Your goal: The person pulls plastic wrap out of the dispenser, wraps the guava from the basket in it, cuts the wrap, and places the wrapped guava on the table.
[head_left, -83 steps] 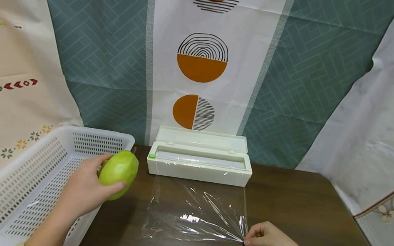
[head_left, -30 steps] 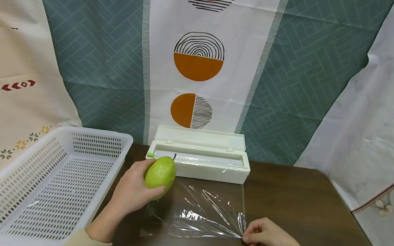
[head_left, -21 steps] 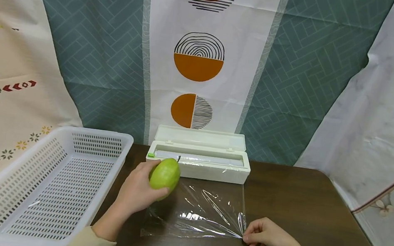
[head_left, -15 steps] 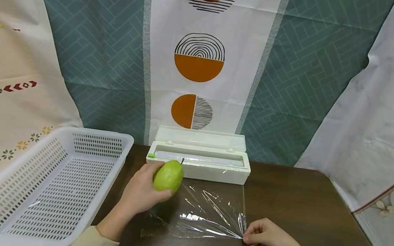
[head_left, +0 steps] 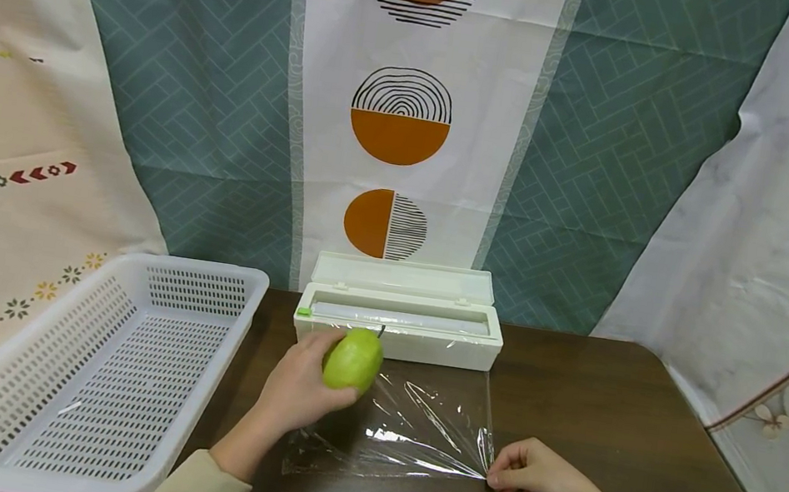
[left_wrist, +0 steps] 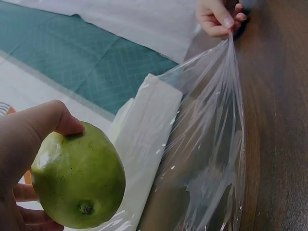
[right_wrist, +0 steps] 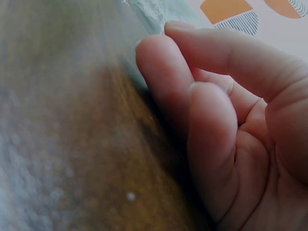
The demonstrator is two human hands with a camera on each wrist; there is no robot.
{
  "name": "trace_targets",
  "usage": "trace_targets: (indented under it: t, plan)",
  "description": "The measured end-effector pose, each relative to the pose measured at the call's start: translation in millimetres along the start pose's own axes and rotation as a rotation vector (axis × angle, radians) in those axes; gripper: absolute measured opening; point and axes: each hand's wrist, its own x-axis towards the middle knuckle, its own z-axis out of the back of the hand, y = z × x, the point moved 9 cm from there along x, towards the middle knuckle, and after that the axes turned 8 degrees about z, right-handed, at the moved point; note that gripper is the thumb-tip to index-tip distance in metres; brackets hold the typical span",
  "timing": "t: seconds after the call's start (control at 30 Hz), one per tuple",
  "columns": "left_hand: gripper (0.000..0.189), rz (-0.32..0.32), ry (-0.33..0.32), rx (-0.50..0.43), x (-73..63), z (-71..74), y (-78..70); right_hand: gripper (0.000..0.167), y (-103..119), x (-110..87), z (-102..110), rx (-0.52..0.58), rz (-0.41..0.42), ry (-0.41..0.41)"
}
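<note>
Left hand (head_left: 302,382) curled round fruit (head_left: 354,360); right hand (head_left: 538,475) pinches plastic wrap (head_left: 412,442), apparently by one corner; loosening could wrinkle it.

The left hand (head_left: 306,381) has carried the green fruit (head_left: 354,360) rightward from beside the basket's (head_left: 118,384) edge to above the plastic wrap (head_left: 413,438), where it now hides part of the box's (head_left: 425,349) front.

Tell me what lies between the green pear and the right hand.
In the head view, wrinkled clear cling film stretches between the green pear and the right hand, which pinches the film's corner.
</note>
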Motion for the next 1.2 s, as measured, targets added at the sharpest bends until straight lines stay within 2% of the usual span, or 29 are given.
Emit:
trace_targets:
  t: [0.67,1.2]
  plan:
    - [0.076,-0.092,0.022,0.002,0.7,-20.5,-16.7,0.023,2.7,-0.5,-1.3,0.018,0.012,0.021]
    - [0.076,-0.161,0.079,0.007,3.7,-38.6,-29.9,0.024,1.5,0.1,-1.6,0.023,0.012,0.020]
